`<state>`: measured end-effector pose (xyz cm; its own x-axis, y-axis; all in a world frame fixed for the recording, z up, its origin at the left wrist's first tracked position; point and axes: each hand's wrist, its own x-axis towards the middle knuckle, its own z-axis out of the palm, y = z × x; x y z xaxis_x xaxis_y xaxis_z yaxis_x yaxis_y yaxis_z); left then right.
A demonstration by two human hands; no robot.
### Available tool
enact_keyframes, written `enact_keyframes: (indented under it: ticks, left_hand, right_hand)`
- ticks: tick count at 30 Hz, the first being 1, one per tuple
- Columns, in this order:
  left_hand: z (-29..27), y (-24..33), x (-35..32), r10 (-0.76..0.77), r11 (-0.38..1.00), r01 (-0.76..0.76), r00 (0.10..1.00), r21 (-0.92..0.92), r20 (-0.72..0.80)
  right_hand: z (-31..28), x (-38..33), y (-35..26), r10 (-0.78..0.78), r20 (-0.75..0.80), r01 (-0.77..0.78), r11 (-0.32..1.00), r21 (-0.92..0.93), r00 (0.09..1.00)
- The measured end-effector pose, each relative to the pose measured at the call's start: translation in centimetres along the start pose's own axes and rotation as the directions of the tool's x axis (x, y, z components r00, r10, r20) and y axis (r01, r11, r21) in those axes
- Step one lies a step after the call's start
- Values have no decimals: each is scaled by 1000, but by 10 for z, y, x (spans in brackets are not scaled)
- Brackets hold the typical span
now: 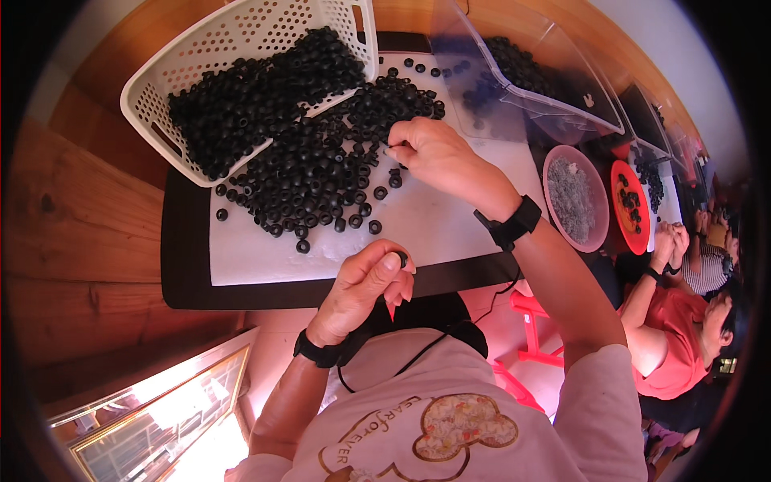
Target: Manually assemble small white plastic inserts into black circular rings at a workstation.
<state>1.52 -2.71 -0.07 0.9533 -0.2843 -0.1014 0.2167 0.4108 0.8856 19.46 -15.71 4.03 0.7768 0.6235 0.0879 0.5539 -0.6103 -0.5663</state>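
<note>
Small black ring-shaped parts [297, 181] lie in a loose heap on a white sheet [450, 217]. My left hand [365, 285] is in front of the table's near edge, thumb and fingers closed on one black ring-shaped part [401, 259]. Over the right side of the heap, my right hand [434, 157] has its thumb and index finger pinched together. Whatever sits between those fingertips is too small to make out. A few single parts lie on the sheet just left of that hand.
A white perforated basket [148, 116] tips toward the heap, full of black parts. Clear plastic bins [554, 104] stand far right. A pink bowl [598, 205] holds small greyish pieces; an orange dish [628, 233] holds black parts. Another person [671, 345] sits at the right.
</note>
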Motion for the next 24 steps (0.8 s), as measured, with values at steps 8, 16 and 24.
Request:
enact_keyframes:
  ticks: [8, 16, 24]
  left_hand:
    - [-1, 2, -1, -9, 1000, 9, 1000, 16, 13]
    - [-1, 0, -1, 18, 1000, -18, 1000, 0, 24]
    - [-1, 0, 0, 16, 1000, -16, 1000, -13, 13]
  right_hand:
    - [-4, 4, 6, -22, 73, 38, 972, -234, 997]
    - [-2, 2, -5, 45, 85, -20, 962, -274, 995]
    - [-3, -12, 0, -17, 73, 37, 956, -289, 997]
